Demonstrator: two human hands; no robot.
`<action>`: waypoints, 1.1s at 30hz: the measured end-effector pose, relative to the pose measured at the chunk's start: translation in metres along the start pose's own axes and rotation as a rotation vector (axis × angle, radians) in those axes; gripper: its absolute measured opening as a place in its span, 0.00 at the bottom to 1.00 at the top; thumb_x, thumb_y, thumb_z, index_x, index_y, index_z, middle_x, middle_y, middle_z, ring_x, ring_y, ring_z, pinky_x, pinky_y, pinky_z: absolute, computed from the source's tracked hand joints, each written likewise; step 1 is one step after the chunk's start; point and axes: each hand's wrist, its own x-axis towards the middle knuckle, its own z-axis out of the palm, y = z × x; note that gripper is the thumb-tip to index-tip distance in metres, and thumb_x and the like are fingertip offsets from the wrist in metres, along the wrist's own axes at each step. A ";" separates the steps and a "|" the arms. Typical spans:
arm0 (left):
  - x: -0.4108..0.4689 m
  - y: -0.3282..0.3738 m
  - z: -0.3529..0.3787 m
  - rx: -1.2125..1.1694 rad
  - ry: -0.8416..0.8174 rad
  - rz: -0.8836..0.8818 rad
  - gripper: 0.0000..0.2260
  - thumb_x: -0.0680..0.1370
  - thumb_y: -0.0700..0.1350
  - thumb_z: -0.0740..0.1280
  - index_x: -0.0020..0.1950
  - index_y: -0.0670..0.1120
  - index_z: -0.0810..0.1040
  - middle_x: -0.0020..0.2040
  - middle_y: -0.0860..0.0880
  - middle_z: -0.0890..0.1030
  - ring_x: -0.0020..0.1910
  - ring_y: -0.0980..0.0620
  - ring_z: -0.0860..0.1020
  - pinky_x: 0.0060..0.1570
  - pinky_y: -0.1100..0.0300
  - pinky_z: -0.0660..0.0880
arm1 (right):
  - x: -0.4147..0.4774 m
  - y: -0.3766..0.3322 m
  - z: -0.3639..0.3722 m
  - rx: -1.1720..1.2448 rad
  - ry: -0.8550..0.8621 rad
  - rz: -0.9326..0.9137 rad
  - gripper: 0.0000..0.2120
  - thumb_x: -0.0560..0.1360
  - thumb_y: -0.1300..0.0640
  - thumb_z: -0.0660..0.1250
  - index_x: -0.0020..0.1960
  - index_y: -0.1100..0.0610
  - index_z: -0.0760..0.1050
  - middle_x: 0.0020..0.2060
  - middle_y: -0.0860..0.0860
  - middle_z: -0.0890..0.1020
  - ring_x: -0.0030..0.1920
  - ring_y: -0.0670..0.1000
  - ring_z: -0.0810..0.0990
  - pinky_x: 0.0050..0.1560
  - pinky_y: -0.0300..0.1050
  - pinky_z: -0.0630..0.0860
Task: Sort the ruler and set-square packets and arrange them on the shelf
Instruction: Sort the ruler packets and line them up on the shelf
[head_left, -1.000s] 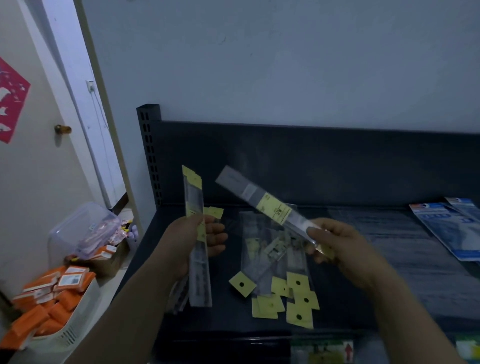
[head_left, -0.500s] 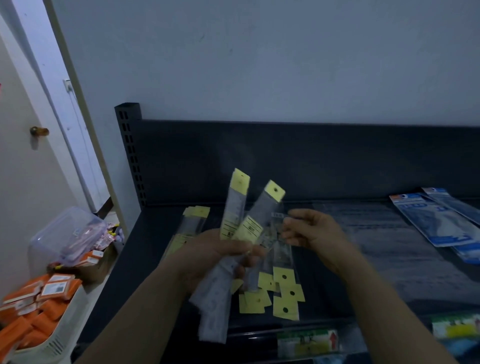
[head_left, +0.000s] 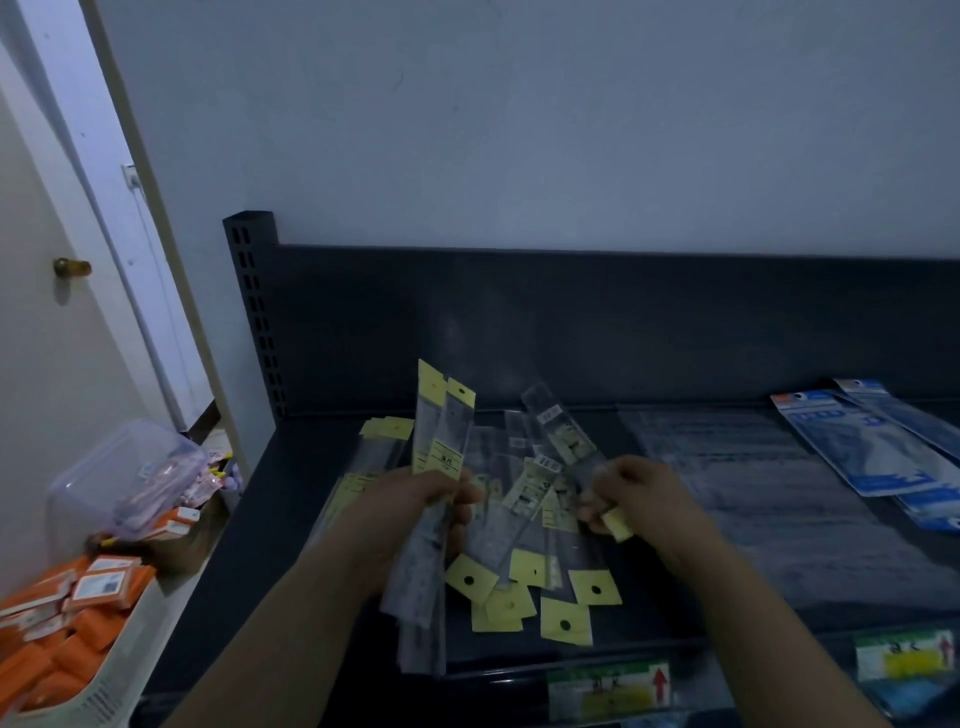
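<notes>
Left hand (head_left: 415, 499) clamped round upright bundle of clear yellow-tagged ruler packets (head_left: 441, 441), right hand (head_left: 639, 493) pinching another clear packet (head_left: 563, 441) pointing 11 o'clock over loose pile (head_left: 530, 566) on dark metal shelf (head_left: 291, 519); best turn its tag to 12 o'clock before merging.

Wall (head_left: 519, 130): plain, pale grey-blue, upper frame.
Door (head_left: 47, 364): cream, far left; brass knob (head_left: 71, 267).
Door frame (head_left: 130, 234): white, slanting, upper left.
Shelf (head_left: 571, 322): dark metal, centre; perforated upright (head_left: 254, 312) at left.
Light: dim, bluish.
</notes>
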 end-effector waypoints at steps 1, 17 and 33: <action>0.002 0.002 0.000 -0.038 -0.009 -0.030 0.07 0.79 0.39 0.61 0.52 0.38 0.77 0.35 0.44 0.79 0.29 0.52 0.76 0.26 0.62 0.74 | -0.002 -0.001 -0.006 0.174 -0.060 0.024 0.06 0.79 0.61 0.63 0.45 0.62 0.75 0.36 0.57 0.80 0.32 0.51 0.80 0.36 0.44 0.80; -0.010 0.018 0.001 -0.132 -0.644 -0.242 0.25 0.75 0.48 0.66 0.67 0.35 0.71 0.60 0.33 0.76 0.52 0.36 0.79 0.47 0.48 0.79 | 0.004 -0.021 -0.041 0.362 -0.196 -0.082 0.19 0.66 0.67 0.72 0.56 0.60 0.75 0.28 0.50 0.74 0.26 0.45 0.70 0.26 0.37 0.69; -0.013 -0.005 0.003 0.848 0.063 0.092 0.12 0.71 0.43 0.75 0.38 0.41 0.73 0.30 0.43 0.71 0.27 0.50 0.70 0.29 0.61 0.70 | 0.057 -0.007 0.001 -0.632 -0.193 -0.318 0.32 0.73 0.50 0.71 0.74 0.53 0.63 0.73 0.48 0.63 0.72 0.47 0.62 0.65 0.35 0.58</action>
